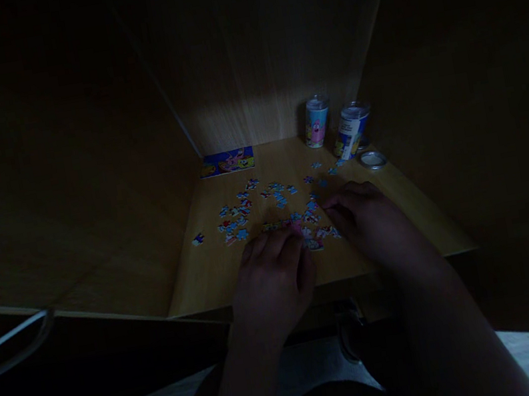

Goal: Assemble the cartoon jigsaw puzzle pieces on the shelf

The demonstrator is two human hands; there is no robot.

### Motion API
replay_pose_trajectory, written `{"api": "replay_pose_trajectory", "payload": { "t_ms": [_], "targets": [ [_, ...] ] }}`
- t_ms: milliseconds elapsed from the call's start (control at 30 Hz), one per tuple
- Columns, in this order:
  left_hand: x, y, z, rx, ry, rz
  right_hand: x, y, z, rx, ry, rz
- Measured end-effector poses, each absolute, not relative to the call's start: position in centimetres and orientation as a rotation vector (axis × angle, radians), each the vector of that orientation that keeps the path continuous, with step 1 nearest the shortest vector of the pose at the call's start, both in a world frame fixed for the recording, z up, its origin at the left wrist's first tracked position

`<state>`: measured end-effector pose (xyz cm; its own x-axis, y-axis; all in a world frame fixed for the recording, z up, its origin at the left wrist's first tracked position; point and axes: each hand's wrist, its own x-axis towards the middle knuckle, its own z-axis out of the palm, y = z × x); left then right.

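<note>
The scene is dim. Several small blue and pink jigsaw pieces (251, 208) lie scattered on a wooden desk (206, 275). My left hand (272, 278) rests near the desk's front edge, its fingers bent and pressed together at a pink piece (296, 226). My right hand (374, 220) lies beside it, fingers curled down onto a small cluster of joined pieces (319, 235). What the fingertips grip is hard to make out in the dark.
A printed reference picture (228, 161) leans at the back left of the desk. Two round cartoon tins (316, 122) (352, 129) stand at the back right, with a lid (372, 159) lying beside them. Wooden partition walls enclose the desk. A white cable (10, 375) hangs at left.
</note>
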<state>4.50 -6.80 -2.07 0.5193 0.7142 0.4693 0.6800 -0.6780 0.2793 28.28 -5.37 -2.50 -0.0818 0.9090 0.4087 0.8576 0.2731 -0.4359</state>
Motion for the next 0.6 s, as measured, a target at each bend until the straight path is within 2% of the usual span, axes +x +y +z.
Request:
{"api": "replay_pose_trajectory", "payload": {
  "t_ms": [467,600],
  "targets": [
    [4.4,-6.8,-2.3,2.645,1.212,0.948,28.8,-5.5,-2.5,-1.592,-1.795,0.148],
    [3.6,-7.1,-1.6,2.443,1.241,1.215,29.5,-5.8,-2.3,-1.651,-1.746,0.083]
  ]
}}
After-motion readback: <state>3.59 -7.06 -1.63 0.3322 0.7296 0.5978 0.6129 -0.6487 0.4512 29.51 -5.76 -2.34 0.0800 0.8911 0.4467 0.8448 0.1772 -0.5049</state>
